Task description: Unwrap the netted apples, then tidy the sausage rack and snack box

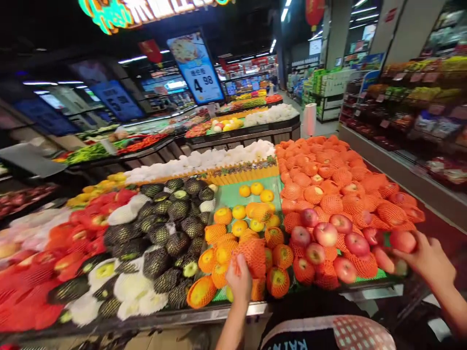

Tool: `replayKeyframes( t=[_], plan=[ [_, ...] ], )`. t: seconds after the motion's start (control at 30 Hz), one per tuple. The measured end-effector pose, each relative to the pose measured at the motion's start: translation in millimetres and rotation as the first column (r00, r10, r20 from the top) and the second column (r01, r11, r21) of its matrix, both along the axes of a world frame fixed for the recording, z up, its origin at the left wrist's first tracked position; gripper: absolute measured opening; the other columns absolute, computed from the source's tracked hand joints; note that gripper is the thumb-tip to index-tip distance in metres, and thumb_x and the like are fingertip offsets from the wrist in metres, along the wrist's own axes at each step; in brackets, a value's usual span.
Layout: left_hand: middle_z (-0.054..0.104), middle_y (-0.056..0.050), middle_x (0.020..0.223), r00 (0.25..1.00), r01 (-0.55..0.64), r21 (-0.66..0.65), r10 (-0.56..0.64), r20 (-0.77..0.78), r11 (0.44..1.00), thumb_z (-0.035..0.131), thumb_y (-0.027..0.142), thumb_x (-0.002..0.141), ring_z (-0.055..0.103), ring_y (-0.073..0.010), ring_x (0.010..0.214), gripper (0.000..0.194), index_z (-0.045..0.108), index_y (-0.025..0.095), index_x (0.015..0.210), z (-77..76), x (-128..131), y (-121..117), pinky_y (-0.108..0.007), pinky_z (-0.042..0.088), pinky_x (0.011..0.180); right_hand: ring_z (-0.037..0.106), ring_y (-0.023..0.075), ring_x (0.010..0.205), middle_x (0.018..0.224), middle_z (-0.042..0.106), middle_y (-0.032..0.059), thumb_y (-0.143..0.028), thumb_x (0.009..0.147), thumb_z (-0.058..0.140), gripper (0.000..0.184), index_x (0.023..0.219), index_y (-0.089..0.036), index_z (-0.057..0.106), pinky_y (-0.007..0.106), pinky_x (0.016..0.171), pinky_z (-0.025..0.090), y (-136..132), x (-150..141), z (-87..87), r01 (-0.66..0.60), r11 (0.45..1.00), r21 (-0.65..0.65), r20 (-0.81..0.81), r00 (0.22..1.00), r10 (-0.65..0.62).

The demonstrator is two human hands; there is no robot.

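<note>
My left hand (pixel 239 282) is closed on a bunch of orange foam fruit nets (pixel 252 256) at the front of the green-lined tray of yellow-orange fruit (pixel 241 212). My right hand (pixel 426 257) grips a bare red apple (pixel 403 241) at the right front corner of the stand. Between the hands lie bare red apples (pixel 326 234) on top of apples wrapped in orange nets (pixel 330 189). A dark apron with red-checked trim (pixel 328 333) shows at the bottom edge.
Fruit in dark nets (pixel 171 228) and white nets (pixel 127 291) lies left of the tray, red-netted fruit (pixel 73 248) further left. White-wrapped fruit (pixel 204 160) fills the back. A price sign reading 4.98 (pixel 197 68) hangs above. An aisle and shelves (pixel 419 112) run along the right.
</note>
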State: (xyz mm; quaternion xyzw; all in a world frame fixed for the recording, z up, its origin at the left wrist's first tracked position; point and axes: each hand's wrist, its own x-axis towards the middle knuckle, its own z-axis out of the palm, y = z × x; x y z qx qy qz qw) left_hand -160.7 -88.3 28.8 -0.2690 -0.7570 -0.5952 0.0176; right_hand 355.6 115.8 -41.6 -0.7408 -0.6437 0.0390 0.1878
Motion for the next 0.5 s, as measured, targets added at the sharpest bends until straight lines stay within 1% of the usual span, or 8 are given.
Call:
replayKeyframes(
  t=[0.03, 0.07, 0.13, 0.2, 0.27, 0.33, 0.43, 0.5],
  plan=[
    [0.064, -0.006, 0.063, 1.000, -0.014, -0.005, 0.014, -0.016, 1.000, 0.053, 0.064, 0.081, 0.060, -0.0219, 0.060, 0.049, 0.063, 0.017, 0.071, -0.3, -6, 0, -0.034, 0.051, 0.059, 0.062, 0.0434, 0.100, 0.117, 0.058, 0.0263, -0.074, 0.071, 0.068, 0.081, 0.136, -0.028, 0.054, 0.050, 0.067, 0.044, 7, 10, -2.7, 0.008, 0.998, -0.060, 0.088, 0.996, -0.003],
    [0.063, -0.006, 0.062, 0.999, -0.022, -0.012, 0.022, -0.036, 1.000, 0.053, 0.063, 0.080, 0.059, -0.0218, 0.059, 0.048, 0.063, 0.017, 0.071, -1.1, -11, -1, -0.034, 0.050, 0.059, 0.061, 0.0435, 0.103, 0.121, 0.056, 0.0266, -0.068, 0.073, 0.069, 0.078, 0.137, -0.027, 0.053, 0.049, 0.070, 0.044, 14, 18, -6.6, 0.007, 0.994, -0.106, 0.134, 0.991, 0.008],
    [0.062, -0.006, 0.062, 0.996, -0.037, -0.033, 0.034, -0.083, 0.999, 0.052, 0.060, 0.081, 0.059, -0.0222, 0.059, 0.045, 0.062, 0.017, 0.071, -3.5, -16, 0, -0.034, 0.048, 0.058, 0.061, 0.0409, 0.106, 0.124, 0.054, 0.0265, -0.062, 0.078, 0.067, 0.081, 0.144, -0.021, 0.046, 0.045, 0.076, 0.045, 29, 31, -17.9, -0.024, 0.980, -0.198, 0.106, 0.993, 0.046],
    [0.063, -0.006, 0.063, 0.990, -0.048, -0.064, 0.039, -0.132, 0.997, 0.052, 0.057, 0.082, 0.060, -0.0229, 0.060, 0.042, 0.062, 0.018, 0.071, -6.1, -18, 1, -0.035, 0.048, 0.059, 0.061, 0.0380, 0.109, 0.125, 0.054, 0.0253, -0.062, 0.080, 0.064, 0.085, 0.149, -0.018, 0.040, 0.042, 0.084, 0.046, 40, 38, -32.2, -0.064, 0.964, -0.259, 0.040, 0.996, 0.077],
    [0.062, -0.005, 0.062, 0.987, -0.038, -0.089, 0.023, -0.158, 0.995, 0.052, 0.056, 0.082, 0.060, -0.0230, 0.060, 0.040, 0.061, 0.018, 0.070, -8.2, -18, 3, -0.035, 0.048, 0.060, 0.058, 0.0380, 0.116, 0.127, 0.053, 0.0239, -0.064, 0.082, 0.060, 0.087, 0.152, -0.018, 0.037, 0.043, 0.093, 0.045, 46, 39, -46.6, -0.082, 0.954, -0.287, 0.038, 0.995, 0.097],
    [0.060, -0.004, 0.060, 0.986, -0.016, -0.097, 0.000, -0.166, 0.995, 0.052, 0.055, 0.082, 0.059, -0.0226, 0.059, 0.039, 0.060, 0.019, 0.068, -9.7, -15, 5, -0.034, 0.049, 0.060, 0.054, 0.0404, 0.122, 0.132, 0.051, 0.0237, -0.065, 0.087, 0.052, 0.082, 0.154, -0.021, 0.035, 0.046, 0.098, 0.043, 49, 36, -59.1, -0.077, 0.947, -0.312, 0.080, 0.991, 0.106],
    [0.055, -0.002, 0.053, 0.982, 0.001, -0.095, -0.019, -0.187, 0.995, 0.053, 0.055, 0.082, 0.057, -0.0213, 0.055, 0.039, 0.056, 0.021, 0.062, -10.7, -9, 8, -0.033, 0.049, 0.058, 0.052, 0.0438, 0.123, 0.140, 0.045, 0.0256, -0.064, 0.095, 0.031, 0.074, 0.156, -0.022, 0.032, 0.052, 0.098, 0.042, 54, 28, -71.4, -0.035, 0.935, -0.352, 0.100, 0.992, 0.075],
    [0.053, -0.001, 0.050, 0.979, 0.012, -0.092, -0.030, -0.202, 0.996, 0.054, 0.056, 0.082, 0.054, -0.0201, 0.052, 0.040, 0.055, 0.022, 0.061, -10.7, -5, 10, -0.033, 0.047, 0.056, 0.052, 0.0449, 0.122, 0.140, 0.045, 0.0278, -0.063, 0.097, 0.025, 0.075, 0.156, -0.018, 0.030, 0.054, 0.097, 0.042, 57, 24, -74.0, -0.013, 0.943, -0.333, 0.095, 0.994, 0.047]
  ],
)
